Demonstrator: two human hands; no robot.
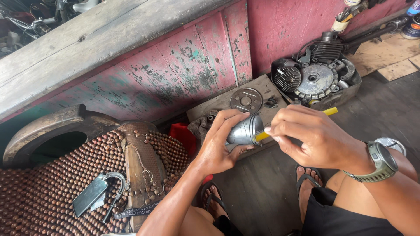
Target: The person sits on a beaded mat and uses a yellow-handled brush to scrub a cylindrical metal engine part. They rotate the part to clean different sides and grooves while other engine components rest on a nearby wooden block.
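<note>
Head camera: left hand [221,146] fingers are curling tightly around a ribbed silver metal part [245,130], held above the floor, while right hand [313,137] fingers are pinching a yellow tool [261,136] against it.

The finned part [245,130] is bare grey metal with a dull sheen. The tool [297,123] is yellow, smooth plastic. The wall boards [183,70] are wood under flaking pink paint (green shows beneath). The seat mat [52,188] consists of polished brown wooden beads. The engine parts [315,78] are cast metal, matt and grimy.
</note>
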